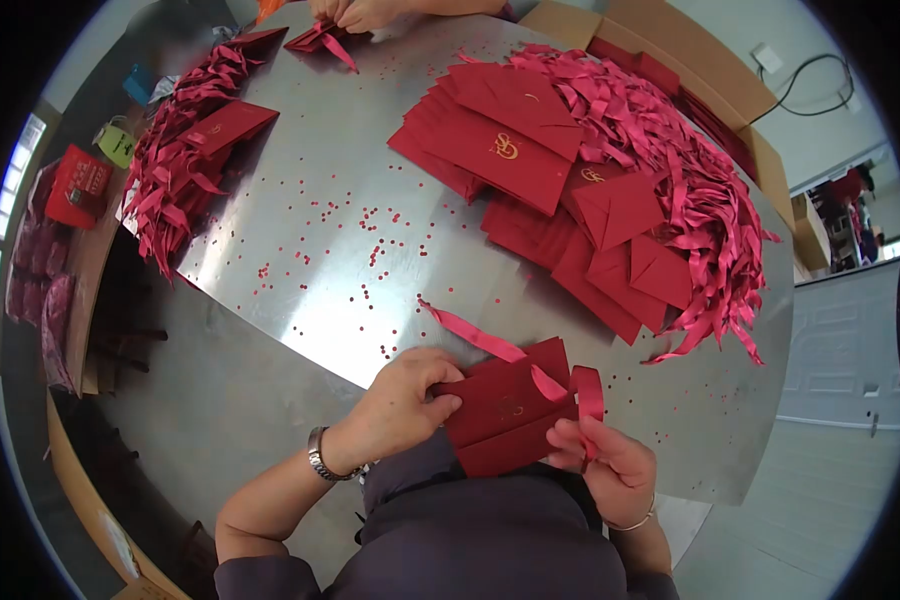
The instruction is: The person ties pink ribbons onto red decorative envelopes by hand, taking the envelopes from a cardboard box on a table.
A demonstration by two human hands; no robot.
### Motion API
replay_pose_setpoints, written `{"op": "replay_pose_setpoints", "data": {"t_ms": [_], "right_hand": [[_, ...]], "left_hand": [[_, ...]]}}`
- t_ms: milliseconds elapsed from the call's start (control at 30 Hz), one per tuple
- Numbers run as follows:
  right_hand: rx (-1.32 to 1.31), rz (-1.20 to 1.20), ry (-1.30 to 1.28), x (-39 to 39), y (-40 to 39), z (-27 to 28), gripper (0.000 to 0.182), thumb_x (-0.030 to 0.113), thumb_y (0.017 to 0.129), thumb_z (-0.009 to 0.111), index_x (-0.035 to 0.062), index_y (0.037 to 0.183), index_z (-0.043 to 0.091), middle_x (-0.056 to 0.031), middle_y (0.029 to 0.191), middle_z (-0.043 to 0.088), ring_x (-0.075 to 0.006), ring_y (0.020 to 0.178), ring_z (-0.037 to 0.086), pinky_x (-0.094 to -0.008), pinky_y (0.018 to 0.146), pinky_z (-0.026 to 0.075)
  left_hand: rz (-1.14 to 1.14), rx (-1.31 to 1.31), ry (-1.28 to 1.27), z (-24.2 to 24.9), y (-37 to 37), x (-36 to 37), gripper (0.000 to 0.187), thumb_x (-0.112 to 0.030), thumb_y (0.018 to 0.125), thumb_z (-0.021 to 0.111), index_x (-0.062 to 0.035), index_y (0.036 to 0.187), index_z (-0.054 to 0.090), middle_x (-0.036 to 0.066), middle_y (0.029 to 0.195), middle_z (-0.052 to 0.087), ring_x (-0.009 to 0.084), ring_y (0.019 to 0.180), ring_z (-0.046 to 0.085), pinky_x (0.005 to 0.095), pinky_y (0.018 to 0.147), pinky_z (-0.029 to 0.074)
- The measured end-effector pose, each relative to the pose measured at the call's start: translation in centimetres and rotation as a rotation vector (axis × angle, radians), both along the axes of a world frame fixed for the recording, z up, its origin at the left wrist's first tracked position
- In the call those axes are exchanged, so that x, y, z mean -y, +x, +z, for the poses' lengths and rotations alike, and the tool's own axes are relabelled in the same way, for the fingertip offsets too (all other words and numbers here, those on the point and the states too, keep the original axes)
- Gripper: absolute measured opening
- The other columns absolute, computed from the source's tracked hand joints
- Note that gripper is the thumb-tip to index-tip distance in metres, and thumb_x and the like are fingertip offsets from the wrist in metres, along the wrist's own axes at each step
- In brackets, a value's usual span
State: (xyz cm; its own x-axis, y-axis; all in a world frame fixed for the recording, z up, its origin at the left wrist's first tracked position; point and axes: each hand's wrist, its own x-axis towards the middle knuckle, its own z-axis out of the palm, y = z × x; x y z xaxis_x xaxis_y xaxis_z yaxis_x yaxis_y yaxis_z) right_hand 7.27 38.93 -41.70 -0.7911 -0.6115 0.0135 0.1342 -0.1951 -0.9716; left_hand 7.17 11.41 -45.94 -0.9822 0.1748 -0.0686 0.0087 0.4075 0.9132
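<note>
Grip: left hand (415, 400) pinches the bag (505, 415) by its left side, thumb on top; right hand (610, 460), fingers nearly closed, grasps the ribbon (590, 395) at its right. Bag at the table's near edge. Table (340, 130): red dots (375, 250) mid-surface, 1 pile (515, 140) toward the right edge, 1 bundle (235, 125) at the left. Carton (710, 50) by the far right corner; door (830, 370) off the right edge.
</note>
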Motion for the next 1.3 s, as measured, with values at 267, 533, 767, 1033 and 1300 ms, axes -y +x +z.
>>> {"op": "replay_pose_setpoints", "data": {"t_ms": [267, 533, 767, 1033, 1300], "right_hand": [[-0.451, 0.041, 0.586, 1.9, -1.0, 0.1, 0.031, -0.009, 0.074, 0.065, 0.0022, 0.102, 0.068, -0.0193, 0.106, 0.062, -0.0267, 0.093, 0.066, -0.0307, 0.073, 0.055], [-0.712, -0.071, 0.54, 4.7, -1.0, -1.4, 0.018, 0.006, 0.077, 0.067, 0.0032, 0.095, 0.063, -0.0135, 0.088, 0.062, -0.0292, 0.075, 0.063, -0.0366, 0.064, 0.05], [-0.718, -0.146, 0.737, 7.4, -1.3, -3.2, 0.007, 0.011, 0.085, 0.064, 0.0056, 0.087, 0.061, -0.0086, 0.069, 0.062, -0.0254, 0.057, 0.062, -0.0342, 0.052, 0.049], [-0.769, -0.199, 0.88, 9.1, -2.1, -4.9, 0.014, 0.017, 0.087, 0.063, 0.0086, 0.076, 0.057, -0.007, 0.06, 0.058, -0.0236, 0.051, 0.059, -0.0348, 0.046, 0.044], [-0.892, -0.111, 0.92, 9.8, -2.7, -3.8, 0.02, 0.014, 0.083, 0.062, 0.0097, 0.068, 0.05, -0.0051, 0.056, 0.051, -0.0215, 0.048, 0.056, -0.0345, 0.043, 0.042]], "left_hand": [[0.076, 0.377, 0.266, -1.0, 0.1, -0.5, 0.015, -0.003, 0.083, 0.063, 0.0006, 0.097, 0.062, 0.009, 0.083, 0.063, 0.0152, 0.077, 0.06, 0.03, 0.071, 0.048], [0.123, 0.415, 0.322, -1.5, 0.2, -0.5, 0.016, -0.004, 0.083, 0.064, 0.0009, 0.099, 0.063, 0.009, 0.082, 0.065, 0.0136, 0.077, 0.061, 0.029, 0.07, 0.049], [0.093, 0.424, 0.267, -0.9, 0.0, -0.2, 0.014, 0.001, 0.087, 0.063, 0.0003, 0.101, 0.064, 0.0, 0.089, 0.063, 0.0061, 0.079, 0.056, 0.023, 0.071, 0.048], [0.138, 0.255, 0.267, -1.7, 0.8, -0.3, 0.018, -0.003, 0.08, 0.067, 0.0017, 0.097, 0.064, 0.015, 0.089, 0.067, 0.0251, 0.083, 0.065, 0.033, 0.075, 0.05], [0.111, 0.067, 0.145, -1.6, 1.3, -0.6, 0.016, 0.003, 0.081, 0.065, 0.0016, 0.097, 0.063, 0.01, 0.087, 0.065, 0.0183, 0.077, 0.063, 0.03, 0.069, 0.051]]}}
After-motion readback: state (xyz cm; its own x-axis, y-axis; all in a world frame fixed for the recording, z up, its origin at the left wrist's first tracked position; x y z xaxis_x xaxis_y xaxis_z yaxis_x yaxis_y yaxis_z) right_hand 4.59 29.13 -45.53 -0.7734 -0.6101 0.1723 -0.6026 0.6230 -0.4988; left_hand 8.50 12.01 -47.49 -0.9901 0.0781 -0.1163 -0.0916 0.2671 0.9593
